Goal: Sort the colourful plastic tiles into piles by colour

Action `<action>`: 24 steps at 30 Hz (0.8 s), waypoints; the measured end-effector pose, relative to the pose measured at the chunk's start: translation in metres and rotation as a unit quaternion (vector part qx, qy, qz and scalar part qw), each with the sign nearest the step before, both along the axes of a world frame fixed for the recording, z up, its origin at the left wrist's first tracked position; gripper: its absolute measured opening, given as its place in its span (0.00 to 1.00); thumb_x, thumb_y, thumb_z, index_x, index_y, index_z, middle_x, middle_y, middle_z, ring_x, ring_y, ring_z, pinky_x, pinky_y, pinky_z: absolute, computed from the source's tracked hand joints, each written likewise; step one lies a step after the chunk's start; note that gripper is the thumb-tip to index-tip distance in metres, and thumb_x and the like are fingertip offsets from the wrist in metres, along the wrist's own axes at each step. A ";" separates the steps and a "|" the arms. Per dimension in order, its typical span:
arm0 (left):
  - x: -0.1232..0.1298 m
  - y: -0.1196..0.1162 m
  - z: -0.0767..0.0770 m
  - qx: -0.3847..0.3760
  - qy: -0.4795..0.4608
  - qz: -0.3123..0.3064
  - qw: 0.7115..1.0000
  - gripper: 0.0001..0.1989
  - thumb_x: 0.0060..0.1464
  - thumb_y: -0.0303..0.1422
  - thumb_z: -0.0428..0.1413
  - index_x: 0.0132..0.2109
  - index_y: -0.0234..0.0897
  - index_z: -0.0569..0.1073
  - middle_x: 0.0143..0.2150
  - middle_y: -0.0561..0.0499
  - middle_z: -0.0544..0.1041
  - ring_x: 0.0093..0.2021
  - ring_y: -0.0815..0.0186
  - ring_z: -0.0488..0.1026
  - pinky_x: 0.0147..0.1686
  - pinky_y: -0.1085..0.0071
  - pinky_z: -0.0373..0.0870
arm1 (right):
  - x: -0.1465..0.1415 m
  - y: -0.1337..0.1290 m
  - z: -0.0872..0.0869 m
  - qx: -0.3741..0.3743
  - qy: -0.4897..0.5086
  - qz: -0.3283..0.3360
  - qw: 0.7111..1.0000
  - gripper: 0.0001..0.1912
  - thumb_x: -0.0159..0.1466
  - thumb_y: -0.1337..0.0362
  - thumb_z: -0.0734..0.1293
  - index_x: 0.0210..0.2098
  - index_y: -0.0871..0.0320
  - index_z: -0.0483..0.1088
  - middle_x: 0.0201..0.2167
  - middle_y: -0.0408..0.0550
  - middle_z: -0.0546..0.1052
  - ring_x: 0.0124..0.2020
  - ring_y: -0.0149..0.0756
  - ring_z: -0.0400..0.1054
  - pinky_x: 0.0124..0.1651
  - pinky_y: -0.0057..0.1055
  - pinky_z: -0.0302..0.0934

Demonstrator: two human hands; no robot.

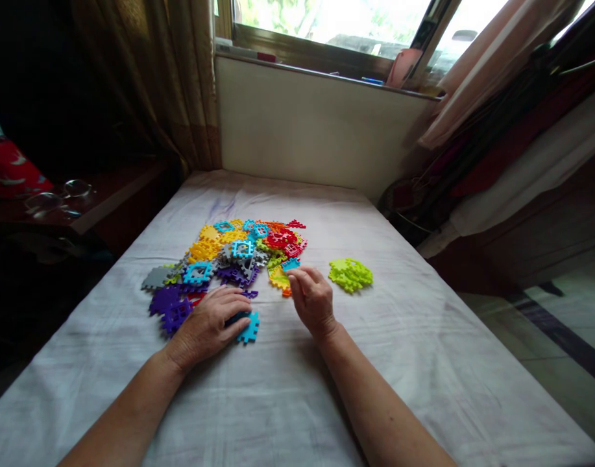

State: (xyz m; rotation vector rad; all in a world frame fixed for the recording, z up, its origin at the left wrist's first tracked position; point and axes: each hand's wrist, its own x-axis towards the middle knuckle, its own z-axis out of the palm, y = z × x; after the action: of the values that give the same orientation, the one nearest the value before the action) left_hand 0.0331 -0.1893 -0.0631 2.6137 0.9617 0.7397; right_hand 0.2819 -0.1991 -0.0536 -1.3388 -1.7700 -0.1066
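My left hand (210, 322) lies low on the sheet with its fingers stretched out, the thumb resting on a blue interlocking plastic tile (250, 329). Part of that tile is hidden under the hand. My right hand (314, 298) is closed in a pinch at the near right edge of the mixed pile. A small blue interlocking tile (291, 264) shows at its fingertips, above a yellow tile (278, 279). Purple tiles (173, 308) lie left of my left hand. The pile beyond holds yellow (204, 250), grey, red (280, 238) and blue frame tiles (198, 273).
A separate heap of lime green tiles (350, 275) lies right of my right hand. The white sheet (258, 415) covers the bed-like surface. Eyeglasses (63, 198) rest on a dark side table at the left. Clothes (521, 175) hang at the right, and a window is ahead.
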 end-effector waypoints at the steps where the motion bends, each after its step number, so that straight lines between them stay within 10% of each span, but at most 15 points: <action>1: 0.000 0.000 -0.001 0.000 0.000 0.001 1.000 0.10 0.60 0.37 0.55 0.45 0.43 0.78 0.47 0.48 0.81 0.54 0.59 0.73 0.59 0.56 0.66 | 0.010 0.003 0.000 -0.005 0.026 -0.034 0.999 0.18 0.71 0.60 0.55 0.40 0.55 0.76 0.37 0.51 0.79 0.40 0.37 0.72 0.47 0.33 0.65; 8: 0.000 0.002 -0.005 0.009 -0.010 0.001 1.000 0.11 0.61 0.39 0.54 0.44 0.43 0.78 0.46 0.48 0.81 0.54 0.58 0.74 0.58 0.57 0.67 | 0.115 0.017 -0.010 -0.087 0.182 -0.348 0.916 0.23 0.66 0.52 0.55 0.34 0.59 0.77 0.29 0.52 0.80 0.31 0.40 0.71 0.37 0.32 0.62; 15: 0.000 0.002 -0.003 0.012 -0.019 -0.004 1.000 0.11 0.61 0.40 0.54 0.44 0.43 0.78 0.46 0.48 0.81 0.53 0.59 0.74 0.58 0.58 0.68 | 0.144 0.014 -0.017 -0.120 0.166 -0.434 0.877 0.22 0.65 0.55 0.57 0.43 0.62 0.77 0.37 0.59 0.79 0.38 0.44 0.71 0.42 0.36 0.61; 24: 0.001 0.001 -0.003 0.027 -0.003 0.001 1.000 0.12 0.62 0.40 0.53 0.45 0.42 0.78 0.50 0.47 0.80 0.53 0.59 0.74 0.57 0.57 0.68 | 0.048 0.020 -0.024 -0.087 -0.036 -0.101 0.990 0.17 0.67 0.60 0.60 0.49 0.59 0.74 0.50 0.57 0.77 0.52 0.43 0.69 0.57 0.40 0.60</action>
State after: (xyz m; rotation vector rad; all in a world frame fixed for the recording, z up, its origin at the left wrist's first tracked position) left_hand 0.0343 -0.1885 -0.0665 2.6550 0.9565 0.7849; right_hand 0.3300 -0.1786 -0.0772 -1.6577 -1.7310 -0.1158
